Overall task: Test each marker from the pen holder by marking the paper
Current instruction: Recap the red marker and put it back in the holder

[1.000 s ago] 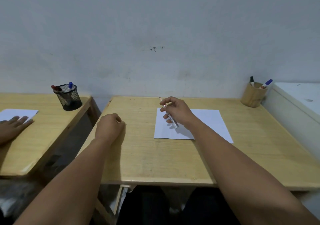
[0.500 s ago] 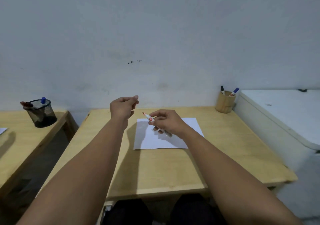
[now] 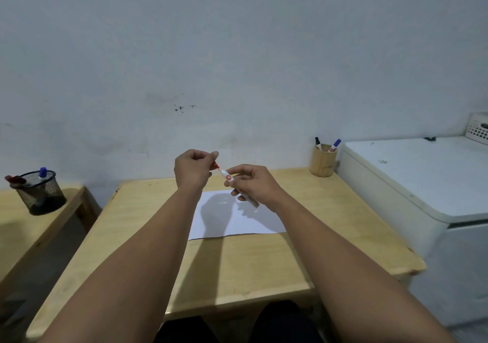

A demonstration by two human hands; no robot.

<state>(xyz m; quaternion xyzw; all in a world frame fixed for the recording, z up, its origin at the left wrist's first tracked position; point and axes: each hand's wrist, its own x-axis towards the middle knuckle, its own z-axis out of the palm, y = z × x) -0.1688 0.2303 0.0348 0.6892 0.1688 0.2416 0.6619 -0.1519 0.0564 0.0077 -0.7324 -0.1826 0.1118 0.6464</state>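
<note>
A white marker [image 3: 227,176] with a red cap is held above the white paper [image 3: 239,221] on the wooden desk [image 3: 237,263]. My right hand [image 3: 250,183] grips the marker's barrel. My left hand [image 3: 194,169] pinches the red cap [image 3: 215,165] at the marker's upper end. A wooden pen holder [image 3: 322,161] stands at the desk's far right corner with a black-capped and a blue-capped marker in it.
A black mesh cup [image 3: 39,193] with markers stands on a second desk [image 3: 29,226] at the left. A white chest-like appliance [image 3: 422,184] sits right of the desk, with a white basket [image 3: 478,128] on it. A pale wall is behind.
My left hand rose from the desk and closed on the marker's red cap. My right hand lifted the marker off the paper. The view shifted right.
</note>
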